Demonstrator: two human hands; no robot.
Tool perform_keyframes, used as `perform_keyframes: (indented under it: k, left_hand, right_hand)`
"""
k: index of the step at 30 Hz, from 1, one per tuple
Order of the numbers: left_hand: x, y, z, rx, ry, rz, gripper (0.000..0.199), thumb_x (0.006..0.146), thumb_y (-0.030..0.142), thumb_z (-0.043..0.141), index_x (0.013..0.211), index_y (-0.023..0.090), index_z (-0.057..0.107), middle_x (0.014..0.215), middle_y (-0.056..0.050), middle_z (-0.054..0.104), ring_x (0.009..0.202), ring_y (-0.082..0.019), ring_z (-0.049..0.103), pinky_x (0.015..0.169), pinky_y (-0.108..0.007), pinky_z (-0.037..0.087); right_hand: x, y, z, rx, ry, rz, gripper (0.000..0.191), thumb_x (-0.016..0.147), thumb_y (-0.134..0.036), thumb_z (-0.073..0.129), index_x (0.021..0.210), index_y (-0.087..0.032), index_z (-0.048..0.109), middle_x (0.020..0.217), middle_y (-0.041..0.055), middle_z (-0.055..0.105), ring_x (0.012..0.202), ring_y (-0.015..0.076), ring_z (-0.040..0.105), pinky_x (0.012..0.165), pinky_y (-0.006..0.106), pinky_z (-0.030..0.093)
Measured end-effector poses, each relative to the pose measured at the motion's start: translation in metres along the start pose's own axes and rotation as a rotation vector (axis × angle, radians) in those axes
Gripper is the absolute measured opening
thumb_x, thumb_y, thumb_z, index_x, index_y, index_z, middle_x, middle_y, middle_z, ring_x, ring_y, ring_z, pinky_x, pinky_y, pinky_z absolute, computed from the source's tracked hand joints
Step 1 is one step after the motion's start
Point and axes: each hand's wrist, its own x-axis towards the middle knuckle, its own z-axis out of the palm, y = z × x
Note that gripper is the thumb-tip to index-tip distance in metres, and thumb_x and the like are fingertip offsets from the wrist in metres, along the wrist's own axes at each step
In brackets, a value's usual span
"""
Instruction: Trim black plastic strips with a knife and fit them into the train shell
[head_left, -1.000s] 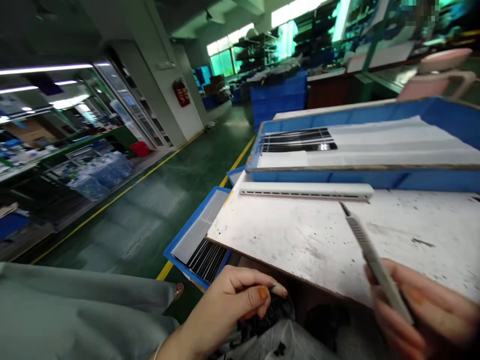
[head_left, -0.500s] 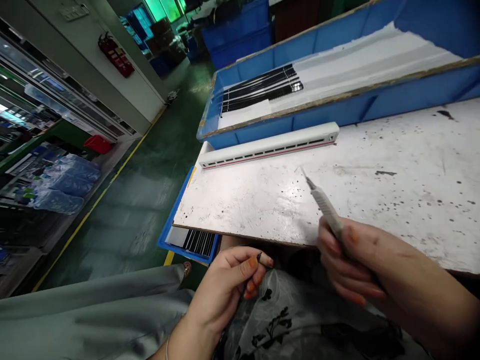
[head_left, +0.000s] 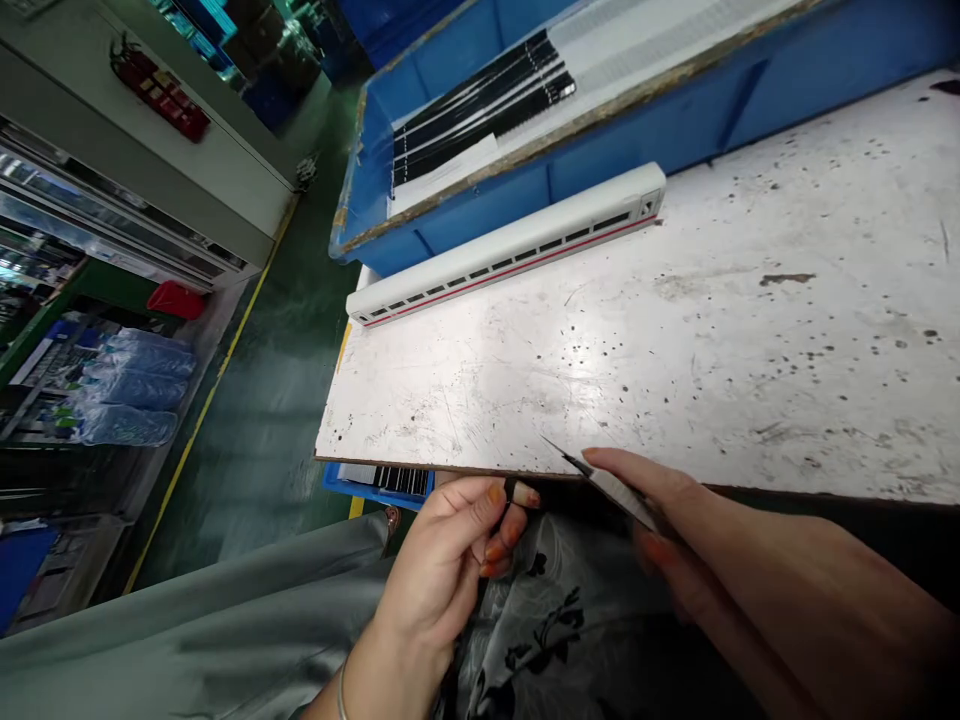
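Note:
My right hand (head_left: 697, 530) grips a craft knife (head_left: 611, 490) by its pale handle. Its thin pointed blade aims up and to the left, over the table's front edge. Lower centre, my left hand (head_left: 450, 540) is closed in a pinch above my lap, and a small dark piece (head_left: 511, 489) shows at the fingertips. Most of that piece is hidden by the fingers. A white model train car body (head_left: 510, 245) with dark windows and a red stripe lies on the worktable (head_left: 480, 390), beyond both hands and touched by neither.
Behind the car body stands a long blue bin (head_left: 622, 150) holding dark strips (head_left: 480, 115) and white sheets. A smaller blue tray (head_left: 379, 490) with striped parts sits below the table's left end. Green floor (head_left: 262, 400) runs along the left, with a red fire extinguisher (head_left: 159, 88) on the wall.
My right hand has come down and left, bringing the knife closer to my left hand, its blade now flatter. The left hand keeps its pinch. The view has shifted, showing the table higher.

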Motion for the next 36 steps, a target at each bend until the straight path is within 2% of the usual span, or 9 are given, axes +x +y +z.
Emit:
perform_keyframes:
  k: [3, 5, 7, 11, 16, 20, 26, 32, 36]
  left_hand:
    - [0.002, -0.001, 0.002, 0.037, 0.027, 0.007, 0.034, 0.083, 0.042, 0.077, 0.085, 0.009, 0.076, 0.054, 0.003, 0.042, 0.048, -0.004, 0.028, 0.046, -0.017, 0.018]
    - [0.003, -0.002, 0.002, 0.068, 0.045, 0.014, 0.036, 0.082, 0.045, 0.077, 0.084, 0.009, 0.076, 0.053, 0.004, 0.038, 0.049, -0.004, 0.025, 0.046, -0.018, 0.016]
    - [0.004, -0.002, 0.002, 0.096, 0.065, 0.023, 0.037, 0.081, 0.047, 0.078, 0.082, 0.010, 0.076, 0.052, 0.005, 0.036, 0.049, -0.004, 0.025, 0.046, -0.018, 0.016]
    - [0.003, -0.004, 0.005, 0.128, 0.108, 0.048, 0.037, 0.077, 0.046, 0.082, 0.071, 0.011, 0.073, 0.053, 0.003, 0.044, 0.050, -0.006, 0.034, 0.048, -0.019, 0.023]
    - [0.001, -0.007, 0.010, 0.151, 0.151, 0.091, 0.045, 0.074, 0.047, 0.083, 0.054, 0.013, 0.063, 0.054, 0.001, 0.049, 0.053, -0.008, 0.040, 0.051, -0.020, 0.031]
    - [0.001, -0.010, 0.013, 0.187, 0.199, 0.126, 0.048, 0.073, 0.052, 0.083, 0.055, 0.014, 0.062, 0.052, 0.002, 0.048, 0.050, -0.008, 0.038, 0.048, -0.021, 0.030]
    - [-0.001, -0.015, 0.012, 0.214, 0.242, 0.175, 0.049, 0.077, 0.054, 0.080, 0.055, 0.014, 0.061, 0.052, 0.002, 0.048, 0.049, -0.007, 0.038, 0.048, -0.021, 0.028]
    - [-0.001, -0.017, 0.011, 0.203, 0.248, 0.175, 0.047, 0.079, 0.050, 0.079, 0.055, 0.014, 0.060, 0.052, 0.002, 0.047, 0.049, -0.007, 0.038, 0.048, -0.021, 0.028]
    - [-0.001, -0.015, 0.013, 0.205, 0.248, 0.171, 0.049, 0.079, 0.052, 0.078, 0.054, 0.014, 0.059, 0.050, 0.002, 0.045, 0.048, -0.007, 0.035, 0.048, -0.022, 0.026]
  right_hand:
    - [-0.006, 0.007, 0.009, -0.007, -0.105, -0.001, 0.077, 0.094, -0.025, 0.058, 0.159, -0.019, 0.018, 0.106, 0.0044, 0.070, 0.074, 0.0224, 0.070, 0.071, 0.029, 0.061]
    - [-0.006, 0.006, 0.012, -0.065, -0.144, -0.014, 0.075, 0.090, -0.019, 0.055, 0.158, -0.018, 0.023, 0.110, 0.0067, 0.069, 0.079, 0.0240, 0.070, 0.065, 0.029, 0.059]
    - [-0.003, 0.003, 0.015, -0.181, -0.146, -0.042, 0.067, 0.087, -0.015, 0.051, 0.151, -0.014, 0.035, 0.106, 0.0097, 0.069, 0.072, 0.0246, 0.068, 0.057, 0.031, 0.057]
    - [0.004, -0.004, 0.022, -0.393, -0.014, -0.143, 0.052, 0.086, -0.022, 0.045, 0.135, -0.007, 0.052, 0.100, 0.0151, 0.070, 0.058, 0.0253, 0.062, 0.043, 0.035, 0.051]
    - [0.007, -0.003, 0.033, -0.489, 0.127, -0.183, 0.063, 0.087, -0.023, 0.051, 0.148, -0.007, 0.045, 0.085, 0.0070, 0.070, 0.042, 0.0194, 0.052, 0.031, 0.033, 0.040]
    - [0.007, -0.001, 0.034, -0.493, 0.109, -0.206, 0.069, 0.086, -0.033, 0.059, 0.148, -0.005, 0.047, 0.090, 0.0085, 0.071, 0.047, 0.0206, 0.055, 0.031, 0.035, 0.042]
    - [0.009, 0.002, 0.026, -0.505, 0.111, -0.236, 0.074, 0.080, -0.032, 0.066, 0.147, -0.005, 0.049, 0.093, 0.0076, 0.072, 0.049, 0.0190, 0.055, 0.031, 0.033, 0.038]
    - [0.013, 0.006, 0.023, -0.495, 0.181, -0.285, 0.067, 0.083, -0.040, 0.060, 0.141, -0.006, 0.056, 0.093, 0.0091, 0.072, 0.055, 0.0202, 0.054, 0.031, 0.032, 0.027]
    - [0.015, 0.006, 0.021, -0.468, 0.180, -0.289, 0.066, 0.087, -0.044, 0.056, 0.141, -0.008, 0.057, 0.091, 0.0078, 0.072, 0.059, 0.0201, 0.056, 0.034, 0.032, 0.031]
